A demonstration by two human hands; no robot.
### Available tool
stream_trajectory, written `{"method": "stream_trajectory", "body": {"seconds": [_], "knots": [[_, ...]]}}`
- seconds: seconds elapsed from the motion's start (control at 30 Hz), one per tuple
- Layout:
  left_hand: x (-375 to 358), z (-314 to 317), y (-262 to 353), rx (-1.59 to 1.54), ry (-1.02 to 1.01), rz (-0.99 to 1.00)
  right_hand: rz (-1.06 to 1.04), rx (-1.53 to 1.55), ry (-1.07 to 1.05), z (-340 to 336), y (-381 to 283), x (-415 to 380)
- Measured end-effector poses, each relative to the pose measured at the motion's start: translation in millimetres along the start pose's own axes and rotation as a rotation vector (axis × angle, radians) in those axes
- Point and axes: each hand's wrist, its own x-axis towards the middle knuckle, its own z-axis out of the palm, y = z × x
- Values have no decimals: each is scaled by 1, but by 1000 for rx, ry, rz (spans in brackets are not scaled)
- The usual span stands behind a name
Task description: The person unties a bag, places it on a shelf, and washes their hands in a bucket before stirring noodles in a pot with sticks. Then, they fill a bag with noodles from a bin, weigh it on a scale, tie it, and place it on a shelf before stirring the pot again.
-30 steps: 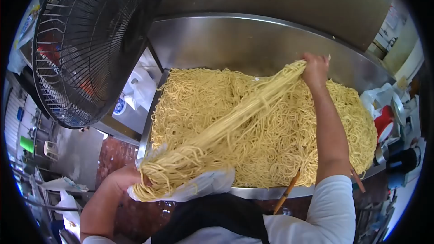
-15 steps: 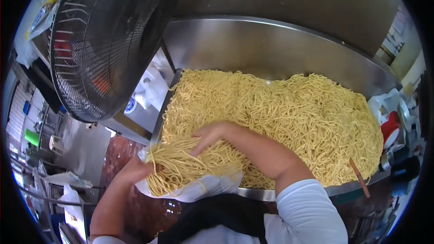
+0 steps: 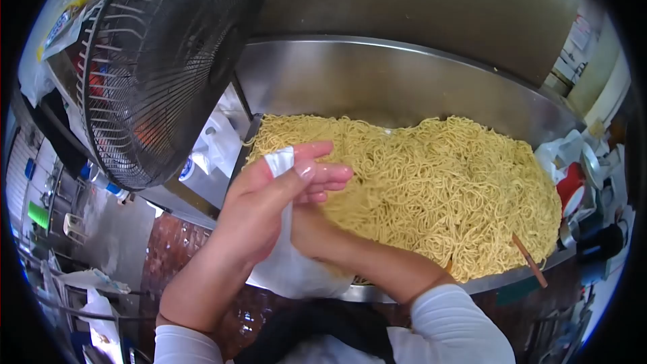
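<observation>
Noodles [image 3: 445, 189], yellow & loose, fill most of the long steel bed [image 3: 404, 87] from ctr to rt of frame; its tall back wall runs behind them, mid to upper rt. Pile reaches nearly to the front edge at lower rt.

Lg black wire fan [image 3: 168, 81], upper L of frame, faces partly twd the noodles. Black apron [image 3: 317, 327], btm ctr, w/ white sleeves [image 3: 465, 320] at either side.

White plastic bag [image 3: 296, 276], lower ctr, hangs just below both hands & overlaps the bed's front L edge; contents can't be made out.

L hand [image 3: 269, 195], L of ctr, is raised above the bag, part open: fingers extended twd rt, thumb over them, a strip of bag film stretched across. R hand [image 3: 306, 232] is behind & below it, against the bag, mostly hidden; can't tell how far open or if it grips anything.

Red item [image 3: 570, 182], far rt, sits beside a clear/white plastic bag [image 3: 556, 152]. Wooden stick [image 3: 530, 261], lower rt, slants over the front edge, upper end at the noodles.
</observation>
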Motion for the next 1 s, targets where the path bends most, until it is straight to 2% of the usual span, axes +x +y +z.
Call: {"method": "stream_trajectory", "body": {"seconds": [0.03, 0.07, 0.1, 0.13, 0.2, 0.27, 0.33, 0.37, 0.43, 0.5, 0.57, 0.63, 0.67, 0.7, 0.73, 0.77, 0.8, 0.9, 0.97, 1.0], "knots": [[-4, 1, 5, 7, -9, -11, -32, 105, -16, 16, -8, 12], [-10, -2, 9, -12, 5, 87, -20, 218, -40, 32, -10, 17], [-16, -9, 9, -32, 18, 183, 30, 339, -66, 50, -7, 19], [-12, -24, -7, -19, -10, 181, 92, 460, -88, 71, 0, 14], [4, -68, -63, 503, -155, 2, 172, 571, -156, 105, 19, -2], [28, -67, -109, 1244, -452, -326, 197, 584, -256, 131, 35, -21], [27, -65, -188, 1513, -309, -191, 197, 562, -357, 146, 45, -36], [39, -59, -190, 1507, -318, -192, 188, 544, -398, 148, 49, -39], [70, -47, -191, 1452, -315, -599, 167, 492, -454, 151, 62, -42], [91, -61, -212, 1446, -296, -599, 134, 381, -462, 150, 76, -46], [101, -85, -221, 1001, -32, -678, 78, 160, -425, 145, 91, -55], [79, -94, -215, 349, 139, -308, -118, -329, -480, 119, 91, -64], [67, -111, -219, 243, 161, -318, -178, -437, -586, 84, 78, -62], [63, -120, -221, 131, 187, -329, -7, -17, -644, 27, 43, -58], [58, -102, -201, -177, 153, -292, 150, 407, -682, -42, 6, -52], [45, -79, -172, -488, 128, -249, 129, 211, -306, -76, 10, -58], [38, -65, -151, -492, 124, -240, 97, 18, 57, -94, 15, -60], [28, -47, -121, -569, 19, -221, -132, -180, 316, -77, 55, -38], [24, -50, -122, -627, -79, -181, 248, -80, 129, -48, 83, -9], [20, -42, -117, -599, -65, -160, 226, -72, 114, -38, 108, 4]]}}
